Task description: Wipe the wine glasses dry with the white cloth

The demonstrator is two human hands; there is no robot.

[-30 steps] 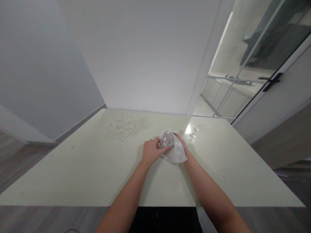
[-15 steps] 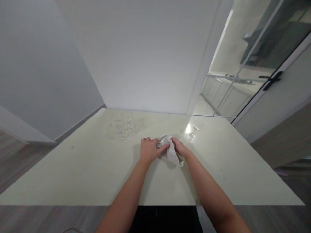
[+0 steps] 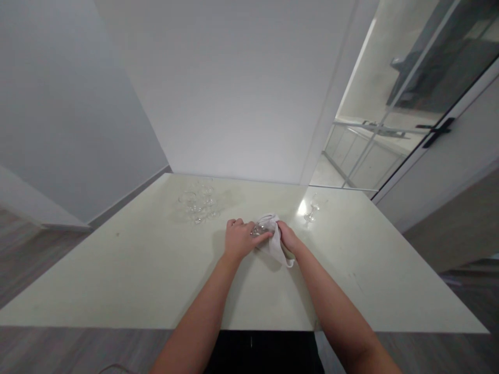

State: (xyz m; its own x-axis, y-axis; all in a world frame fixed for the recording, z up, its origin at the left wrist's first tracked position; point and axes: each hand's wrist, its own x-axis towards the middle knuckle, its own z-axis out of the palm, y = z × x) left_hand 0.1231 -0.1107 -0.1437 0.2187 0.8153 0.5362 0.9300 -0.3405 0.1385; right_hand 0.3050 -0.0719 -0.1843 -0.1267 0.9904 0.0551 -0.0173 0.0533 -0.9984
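Observation:
Above the middle of the table, my left hand [image 3: 239,240] is closed around a clear stemmed glass [image 3: 258,230], its thumb laid along the side. My right hand [image 3: 289,238] grips a white cloth [image 3: 276,249] that wraps the right end of the glass. Part of the glass is hidden by the cloth and my fingers. A loose fold of the cloth hangs toward me.
Several clear glasses [image 3: 198,202] stand close together at the back left of the pale table [image 3: 128,270]. Another stemmed glass [image 3: 311,212] is at the back right, beside a bright reflection. A white wall [image 3: 241,104] and a glazed door with a black handle [image 3: 438,131] lie beyond.
The cloth has shifted slightly on the glass, and a little more of the glass now shows between my hands. Both hands stay in nearly the same place.

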